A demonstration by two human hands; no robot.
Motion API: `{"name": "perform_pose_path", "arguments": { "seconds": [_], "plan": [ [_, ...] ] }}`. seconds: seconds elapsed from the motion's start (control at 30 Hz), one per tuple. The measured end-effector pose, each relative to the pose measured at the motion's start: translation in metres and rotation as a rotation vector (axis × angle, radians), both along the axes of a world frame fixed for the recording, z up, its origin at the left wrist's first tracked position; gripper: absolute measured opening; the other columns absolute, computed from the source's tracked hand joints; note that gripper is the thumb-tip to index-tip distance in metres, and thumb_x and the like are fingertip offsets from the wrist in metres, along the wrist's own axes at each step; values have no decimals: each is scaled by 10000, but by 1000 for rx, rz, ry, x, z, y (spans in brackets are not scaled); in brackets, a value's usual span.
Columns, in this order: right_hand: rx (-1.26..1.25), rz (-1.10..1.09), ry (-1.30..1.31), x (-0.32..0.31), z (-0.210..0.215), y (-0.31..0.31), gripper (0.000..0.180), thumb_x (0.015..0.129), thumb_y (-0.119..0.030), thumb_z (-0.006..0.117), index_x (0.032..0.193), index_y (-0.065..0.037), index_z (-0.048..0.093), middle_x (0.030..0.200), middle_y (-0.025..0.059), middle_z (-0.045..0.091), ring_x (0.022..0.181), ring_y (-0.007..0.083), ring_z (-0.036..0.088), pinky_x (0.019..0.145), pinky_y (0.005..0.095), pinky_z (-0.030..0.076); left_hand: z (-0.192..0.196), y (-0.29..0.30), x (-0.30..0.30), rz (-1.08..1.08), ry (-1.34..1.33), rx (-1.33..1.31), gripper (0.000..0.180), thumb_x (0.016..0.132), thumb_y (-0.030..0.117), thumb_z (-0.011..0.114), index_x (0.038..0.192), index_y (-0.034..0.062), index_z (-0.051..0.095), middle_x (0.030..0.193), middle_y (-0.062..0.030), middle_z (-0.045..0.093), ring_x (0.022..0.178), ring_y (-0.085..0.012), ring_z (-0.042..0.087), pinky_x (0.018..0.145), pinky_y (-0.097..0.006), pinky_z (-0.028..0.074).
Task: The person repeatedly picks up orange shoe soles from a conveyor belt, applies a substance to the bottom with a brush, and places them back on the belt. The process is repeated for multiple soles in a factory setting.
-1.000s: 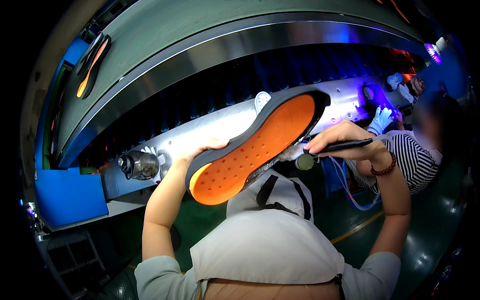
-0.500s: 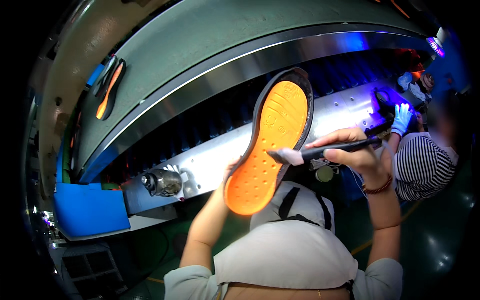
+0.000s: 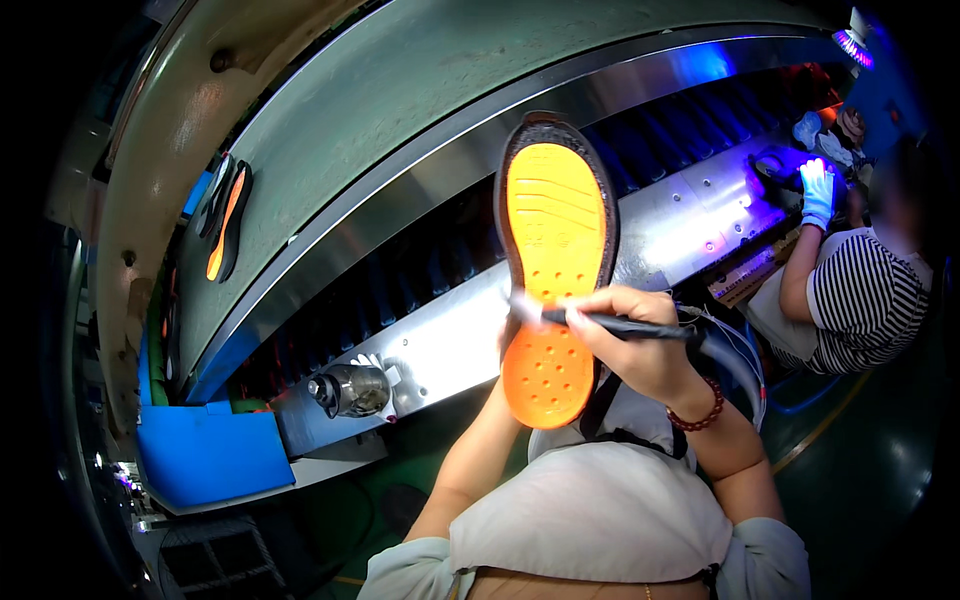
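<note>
A shoe sole (image 3: 557, 210) with a dark rim and a bright orange, dimpled inner face is held up in front of me, its orange side towards me. My left hand (image 3: 509, 335) grips it from its left edge; most of the fingers are hidden behind it. Between the fingers of my right hand (image 3: 645, 350) is a dark-handled brush (image 3: 640, 328). Its pale, motion-blurred tip lies across the middle of the sole, reaching near the left rim.
Beyond a steel ledge (image 3: 440, 340) runs a green conveyor belt (image 3: 350, 150), with more soles (image 3: 230, 222) at its left. A metal pot (image 3: 355, 390) stands on the ledge near a blue box (image 3: 215, 455). At right, a co-worker's gloved hand (image 3: 817, 193) is under purple light.
The sole has turned more upright. My right hand and the brush have moved left and slightly down, carrying the tip across to the sole's left side. The co-worker's gloved hand has risen.
</note>
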State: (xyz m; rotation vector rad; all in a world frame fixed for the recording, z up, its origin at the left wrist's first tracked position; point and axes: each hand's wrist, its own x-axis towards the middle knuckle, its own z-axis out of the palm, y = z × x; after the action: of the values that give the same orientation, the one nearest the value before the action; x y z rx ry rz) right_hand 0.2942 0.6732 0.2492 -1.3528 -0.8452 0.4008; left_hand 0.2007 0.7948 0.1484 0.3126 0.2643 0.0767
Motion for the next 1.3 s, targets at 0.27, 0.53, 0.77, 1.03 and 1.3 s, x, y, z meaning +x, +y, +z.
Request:
{"name": "perform_pose_path", "arguments": {
  "seconds": [0.27,0.53,0.77,1.03,1.3],
  "plan": [
    [33,-220,-397,-4,2,-3,102,694,-32,634,788,2,612,707,139,618,607,228,598,561,283,463,2,-1,6,142,29,118,670,739,491,518,1267,106,373,1224,-118,454,1065,-291,471,915,-408,377],
    [-11,-230,-172,-16,-7,-12,73,719,-39,617,780,-3,602,712,120,618,591,198,591,550,260,450,10,-17,18,372,82,75,466,873,454,397,1143,75,418,985,-87,500,826,-187,500,733,-294,443],
    [155,88,171,6,8,-27,128,743,-41,630,857,15,620,763,120,633,644,152,610,621,220,463,-9,-3,7,137,-258,-214,681,747,513,488,1277,103,368,1249,-118,442,1123,-306,441,950,-434,347],
    [-100,-160,-1012,84,4,9,172,652,-40,653,820,-28,617,763,98,616,678,249,558,633,327,435,28,-11,-1,-2,-113,-22,588,789,398,460,1279,86,363,1262,-114,438,1118,-275,463,970,-408,332],
    [-53,232,-720,11,-24,-36,139,640,-71,648,768,-33,609,748,84,623,636,219,571,599,303,457,11,-2,-11,47,69,34,566,804,412,404,1251,65,390,1215,-139,469,1082,-281,478,941,-413,354]
  ]
}}
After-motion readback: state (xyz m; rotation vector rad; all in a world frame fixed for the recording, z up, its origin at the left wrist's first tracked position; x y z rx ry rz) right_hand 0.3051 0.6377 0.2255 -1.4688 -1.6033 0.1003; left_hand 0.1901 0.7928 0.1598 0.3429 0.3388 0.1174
